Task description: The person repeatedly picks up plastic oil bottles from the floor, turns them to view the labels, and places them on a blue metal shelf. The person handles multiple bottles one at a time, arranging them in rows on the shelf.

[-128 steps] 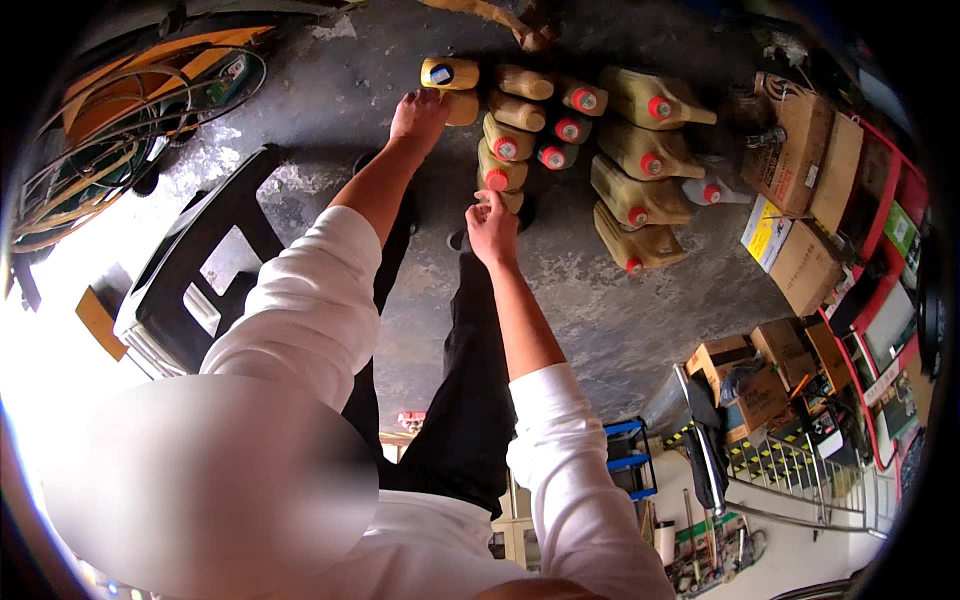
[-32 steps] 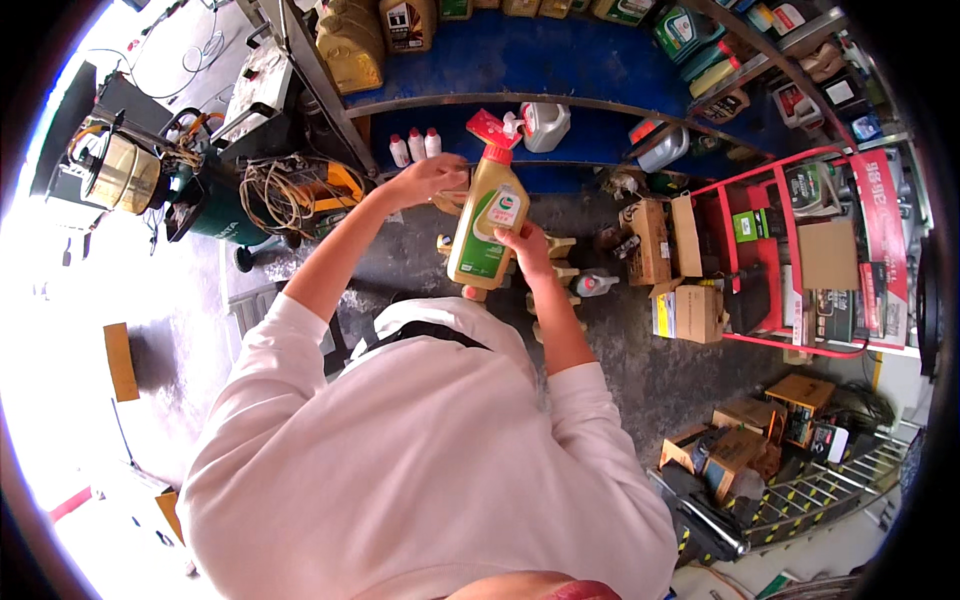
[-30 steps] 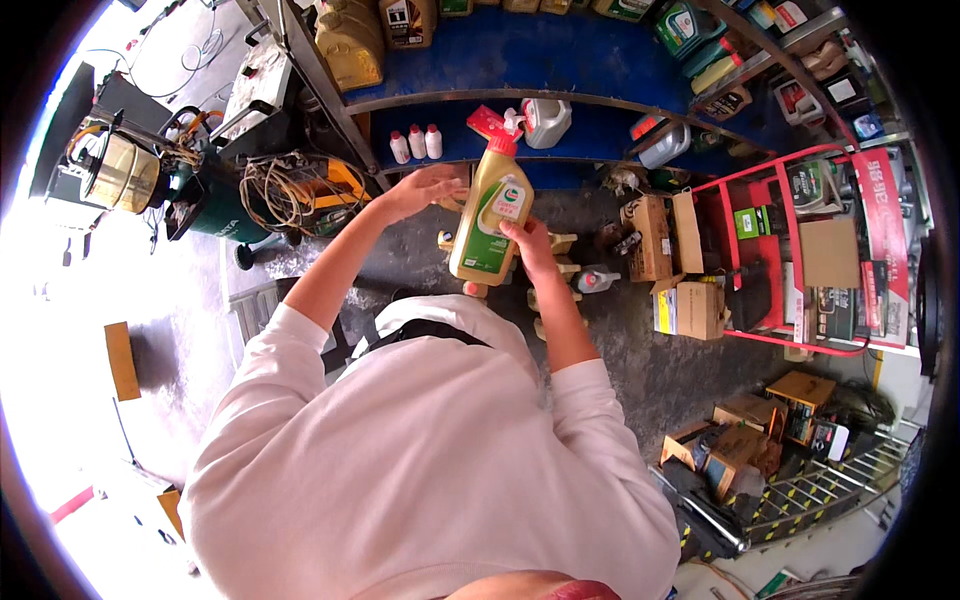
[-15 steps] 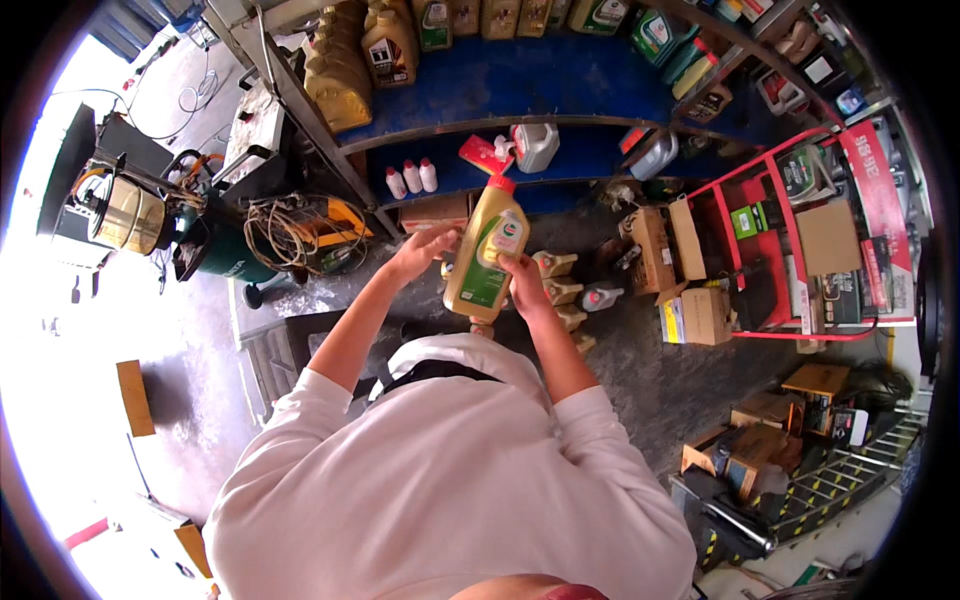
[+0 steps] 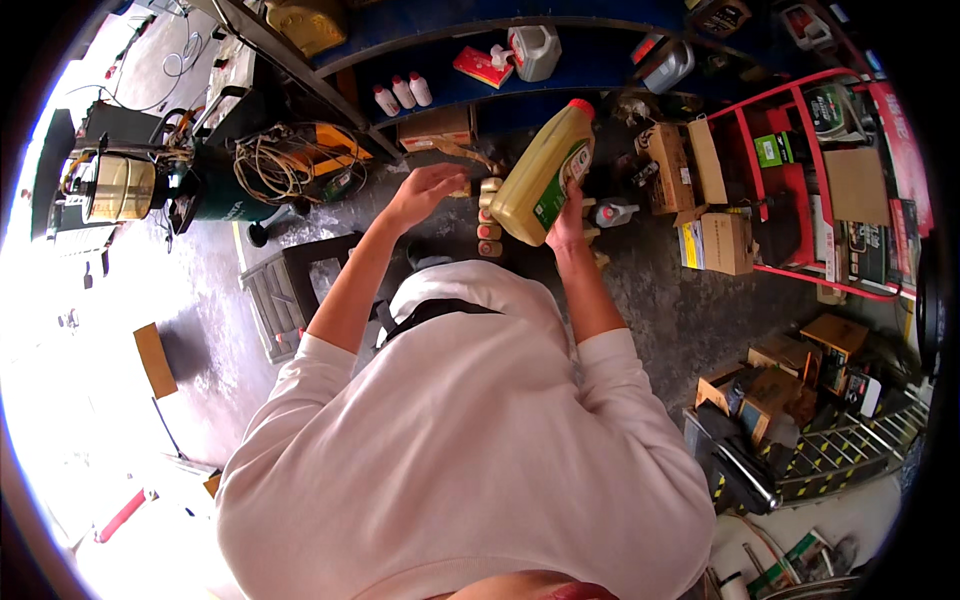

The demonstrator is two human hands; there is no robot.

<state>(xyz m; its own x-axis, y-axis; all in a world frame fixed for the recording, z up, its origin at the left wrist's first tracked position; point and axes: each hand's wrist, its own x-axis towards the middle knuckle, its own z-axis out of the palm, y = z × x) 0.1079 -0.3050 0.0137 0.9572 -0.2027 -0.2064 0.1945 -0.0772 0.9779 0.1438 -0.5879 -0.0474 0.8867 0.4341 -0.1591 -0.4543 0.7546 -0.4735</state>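
A gold plastic oil bottle (image 5: 536, 180) with a red cap and a green label tilts up and to the right in front of me. My right hand (image 5: 568, 220) grips it from its right side, low on the label; part of that hand is behind the bottle. To the left, my left hand (image 5: 424, 196) hangs in the air with fingers stretched out, touching nothing. Several bottles with red caps (image 5: 489, 231) stand on the floor below, between my hands. A grey bottle (image 5: 614, 212) is on the floor right of my right hand.
Ahead, a blue shelf (image 5: 450, 104) bears small white bottles (image 5: 403, 93), a red packet (image 5: 482, 67) and a grey jug (image 5: 535, 53). Cardboard boxes (image 5: 725, 243) and a red rack (image 5: 795, 150) stand at right. Coiled hose (image 5: 272, 168) lies left; a dark crate (image 5: 285, 290) sits nearer.
My view has tipped lower, toward the floor. The bottle has turned and moved right in my right hand. My left hand has come away from beside it.
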